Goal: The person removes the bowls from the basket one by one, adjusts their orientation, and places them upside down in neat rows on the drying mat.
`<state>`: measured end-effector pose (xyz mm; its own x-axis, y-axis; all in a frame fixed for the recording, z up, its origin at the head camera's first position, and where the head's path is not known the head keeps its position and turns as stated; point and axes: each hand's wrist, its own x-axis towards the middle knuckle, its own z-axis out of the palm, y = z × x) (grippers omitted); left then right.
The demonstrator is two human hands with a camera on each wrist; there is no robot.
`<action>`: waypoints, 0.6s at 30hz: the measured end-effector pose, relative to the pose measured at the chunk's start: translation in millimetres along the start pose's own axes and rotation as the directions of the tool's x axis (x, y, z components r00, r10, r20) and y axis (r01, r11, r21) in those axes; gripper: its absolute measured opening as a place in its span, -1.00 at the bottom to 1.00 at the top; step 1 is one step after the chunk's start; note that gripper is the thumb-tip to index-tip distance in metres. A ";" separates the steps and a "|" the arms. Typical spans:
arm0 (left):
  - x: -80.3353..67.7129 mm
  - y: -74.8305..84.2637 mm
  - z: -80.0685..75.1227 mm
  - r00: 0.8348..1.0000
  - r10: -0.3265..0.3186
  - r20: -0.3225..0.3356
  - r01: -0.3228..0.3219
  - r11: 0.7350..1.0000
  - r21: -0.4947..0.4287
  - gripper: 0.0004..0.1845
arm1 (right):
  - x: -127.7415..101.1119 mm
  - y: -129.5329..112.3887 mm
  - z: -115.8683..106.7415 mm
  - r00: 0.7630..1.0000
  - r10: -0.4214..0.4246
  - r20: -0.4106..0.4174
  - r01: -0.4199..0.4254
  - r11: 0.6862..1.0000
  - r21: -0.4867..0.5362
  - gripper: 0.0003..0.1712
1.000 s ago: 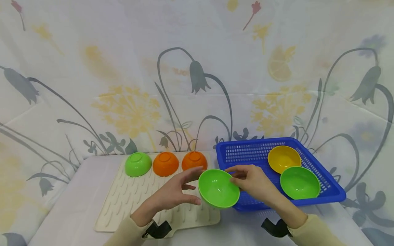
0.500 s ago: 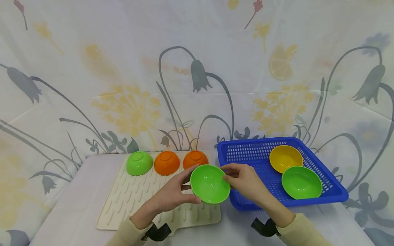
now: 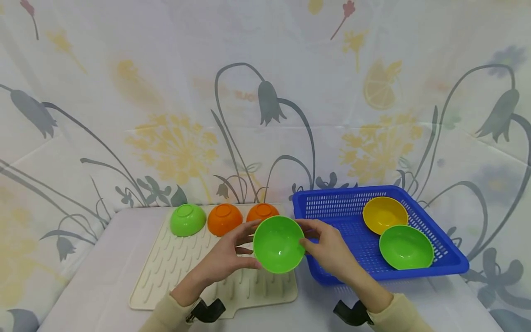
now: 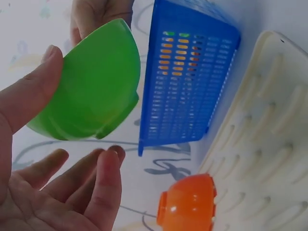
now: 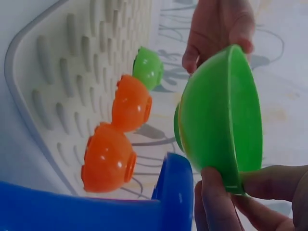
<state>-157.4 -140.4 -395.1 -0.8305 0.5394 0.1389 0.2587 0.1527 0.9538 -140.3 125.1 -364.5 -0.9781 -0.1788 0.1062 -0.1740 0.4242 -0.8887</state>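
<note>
A light green bowl [image 3: 279, 244] is held up in front of me, its hollow side facing the head camera. My right hand [image 3: 325, 244] pinches its rim between thumb and fingers; the right wrist view shows the thumb [image 5: 272, 182] inside the rim. On the bowl's other side is my left hand [image 3: 226, 253], fingers spread around it. The left wrist view puts that thumb [image 4: 36, 89] at the bowl's edge, with the other fingers [image 4: 103, 187] loosely bent below its base.
A cream drying mat [image 3: 166, 272] carries an upside-down green bowl [image 3: 188, 220] and two upside-down orange bowls [image 3: 225, 220] along its back edge. To the right stands a blue basket [image 3: 327, 205] containing a yellow bowl [image 3: 385, 215] and another green bowl [image 3: 406, 246]. Behind hangs a flower-printed cloth [image 3: 178, 69].
The held green bowl has moved left, from beside the basket to over the mat, and tipped more toward the camera. My right hand travels with it; my left hand has stayed nearly in place.
</note>
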 end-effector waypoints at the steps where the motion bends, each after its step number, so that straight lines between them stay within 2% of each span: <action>1: -0.1 -1.9 -1.1 1.000 -0.015 -0.006 0.015 1.000 -0.014 -0.10 | -0.8 0.1 0.9 1.000 -0.012 -0.005 0.012 1.000 -0.008 -0.51; 5: -2.0 -7.7 -3.9 0.999 -0.047 -0.001 0.047 0.994 -0.098 -0.19 | -2.5 1.8 5.0 0.998 -0.051 -0.022 0.050 0.998 -0.028 -0.52; 9: -3.0 -10.9 -4.5 0.999 -0.041 0.006 0.042 0.987 -0.152 -0.22 | -3.1 4.1 7.1 0.997 -0.067 -0.022 0.068 0.998 0.007 -0.52; 18: -3.3 -9.4 -4.3 0.998 0.053 -0.038 -0.057 0.992 -0.115 -0.23 | -2.6 8.8 6.9 0.999 -0.040 0.023 0.037 0.995 0.088 -0.57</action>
<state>-159.2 -147.1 -403.4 -0.8338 0.5147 0.1995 0.2472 0.0250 0.9687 -138.5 123.2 -375.7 -0.9676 -0.2160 0.1310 -0.1999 0.3373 -0.9199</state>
